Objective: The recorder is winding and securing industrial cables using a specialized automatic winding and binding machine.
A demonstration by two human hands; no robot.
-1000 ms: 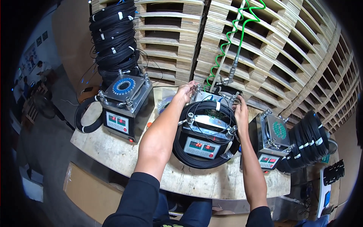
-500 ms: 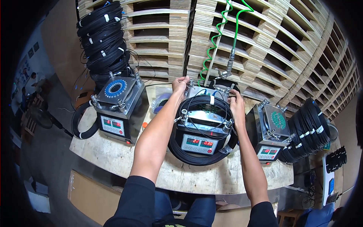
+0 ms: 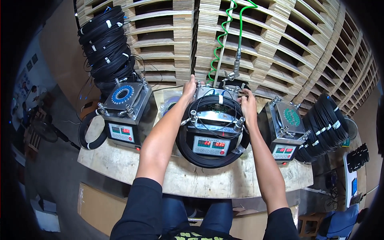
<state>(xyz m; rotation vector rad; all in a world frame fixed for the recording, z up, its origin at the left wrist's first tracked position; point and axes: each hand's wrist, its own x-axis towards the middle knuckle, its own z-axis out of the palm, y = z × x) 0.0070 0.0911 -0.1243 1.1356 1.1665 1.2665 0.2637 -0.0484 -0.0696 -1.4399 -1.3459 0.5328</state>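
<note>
In front of me stands the middle bench machine (image 3: 188, 134), a dark box with a lit digital panel and a metal top plate held by corner posts. A coil of black cable (image 3: 208, 163) loops over its top and hangs down around its front. Blue-ended connectors (image 3: 213, 92) show on the far part of the plate. My left hand (image 3: 189, 91) is closed at the far left corner post (image 3: 198, 85); some of its fingers are hidden behind it. At the far right corner, my right hand (image 3: 248, 105) has bent fingers closed on the corner clamp (image 3: 241, 91).
Similar machines stand at left (image 3: 120, 130) and right (image 3: 285, 149) on the wooden table (image 3: 192, 182). Stacked black cable coils rise at the left (image 3: 106, 48) and right (image 3: 326, 126). A metal air nozzle (image 3: 236, 68) hangs from a green hose before wooden pallets (image 3: 156, 36).
My view has shifted slightly. My left hand's fingers now point more upward beside the far left post. My right hand stays at the far right corner.
</note>
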